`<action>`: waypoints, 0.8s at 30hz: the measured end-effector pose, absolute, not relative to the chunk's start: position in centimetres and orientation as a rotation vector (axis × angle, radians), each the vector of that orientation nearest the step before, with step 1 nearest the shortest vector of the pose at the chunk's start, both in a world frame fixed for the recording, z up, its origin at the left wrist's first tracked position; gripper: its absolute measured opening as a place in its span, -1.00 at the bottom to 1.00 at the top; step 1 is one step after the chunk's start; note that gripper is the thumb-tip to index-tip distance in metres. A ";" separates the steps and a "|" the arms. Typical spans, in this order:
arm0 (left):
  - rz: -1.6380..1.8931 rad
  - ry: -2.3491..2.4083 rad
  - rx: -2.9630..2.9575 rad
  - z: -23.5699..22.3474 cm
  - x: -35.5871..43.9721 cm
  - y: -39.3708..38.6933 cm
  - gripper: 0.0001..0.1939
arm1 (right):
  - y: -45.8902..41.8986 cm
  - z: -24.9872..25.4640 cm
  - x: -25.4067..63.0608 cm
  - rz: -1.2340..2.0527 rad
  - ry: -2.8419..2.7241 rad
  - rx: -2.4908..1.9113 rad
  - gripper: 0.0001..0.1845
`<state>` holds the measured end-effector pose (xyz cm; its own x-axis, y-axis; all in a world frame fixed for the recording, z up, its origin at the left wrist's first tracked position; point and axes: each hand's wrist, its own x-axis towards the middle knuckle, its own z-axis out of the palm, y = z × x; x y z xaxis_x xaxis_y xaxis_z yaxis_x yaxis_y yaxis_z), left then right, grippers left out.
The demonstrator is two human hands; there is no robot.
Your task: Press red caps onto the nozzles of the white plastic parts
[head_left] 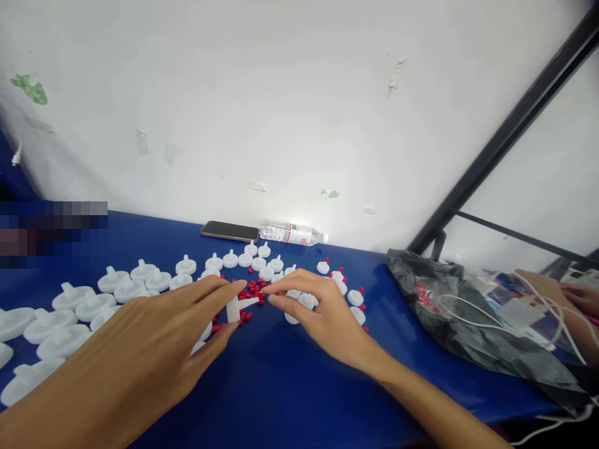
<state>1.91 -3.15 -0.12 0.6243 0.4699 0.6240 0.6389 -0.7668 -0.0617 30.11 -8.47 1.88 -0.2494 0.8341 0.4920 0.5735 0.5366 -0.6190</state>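
My left hand is closed, with a white nozzle lid pinched on edge between thumb and fingers. Its spout points right, toward my right hand. The thumb and forefinger of that hand are pinched close together by the spout tip; anything tiny between them cannot be made out. Beneath and behind the fingertips lies a pile of small red caps. Many white nozzle lids rest spout-up on the left. To the right of my right hand, several lids have red caps on their spouts.
A phone and a clear plastic bottle lie along the white wall. On the right, a black plastic bag holds red pieces, with white cables across it. Another person's hands are at the far right. The table is blue.
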 end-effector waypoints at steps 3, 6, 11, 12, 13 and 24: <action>-0.884 -0.846 -2.528 0.1 2.3 -3.3 -0.39 | -8.6 2.6 29.6 0.633 -1.703 -1.104 -0.85; -0.914 -0.762 -2.508 0.5 2.7 -3.7 -0.42 | -8.8 2.8 29.1 0.766 -1.567 -1.113 -0.81; -0.924 -0.644 -2.533 0.2 2.5 -4.3 -0.51 | -8.8 2.1 28.7 0.817 -1.453 -1.045 -0.82; -0.927 -0.623 -2.536 0.0 2.4 -4.4 -0.50 | -8.7 2.0 28.8 0.841 -1.438 -1.016 -0.81; -0.927 -0.608 -2.537 -0.1 2.3 -4.4 -0.48 | -8.7 2.0 28.8 0.875 -1.427 -0.989 -0.79; -1.090 -0.537 -2.625 0.6 2.2 -5.2 -0.48 | -8.1 2.3 30.4 1.317 -1.429 -0.748 -0.60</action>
<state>2.18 -5.22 0.65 0.6528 0.2387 0.7189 0.4244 -0.9014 -0.0861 30.41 -8.14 2.33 -0.2976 0.9187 0.2598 -0.1843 0.2118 -0.9598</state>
